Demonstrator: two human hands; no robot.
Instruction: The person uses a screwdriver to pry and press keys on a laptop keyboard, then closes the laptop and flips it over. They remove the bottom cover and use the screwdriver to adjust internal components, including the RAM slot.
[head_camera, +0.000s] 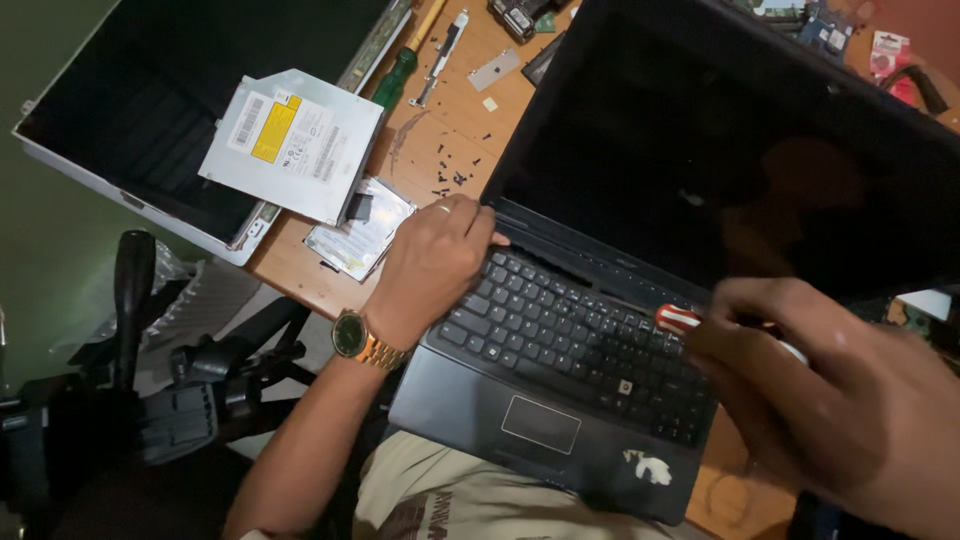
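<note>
A black laptop (560, 400) lies open in front of me, partly on the wooden table (440, 140) and partly over my lap, its dark screen (730, 150) tilted back. My left hand (435, 265), with a gold wristwatch (352, 335) and a ring, rests on the laptop's upper left corner near the hinge, fingers curled over the edge. My right hand (810, 390), close to the camera and blurred, grips a screwdriver with a red and white handle (678, 319) above the right side of the keyboard (580, 335).
A silver optical drive (292, 145) lies on a detached laptop screen panel (150, 110) at the left. A hard drive (362, 228) sits beside my left hand. A green-handled screwdriver (400, 70), small black screws (450, 170), metal brackets and circuit boards (820, 30) lie farther back. Dark equipment (150, 400) stands lower left.
</note>
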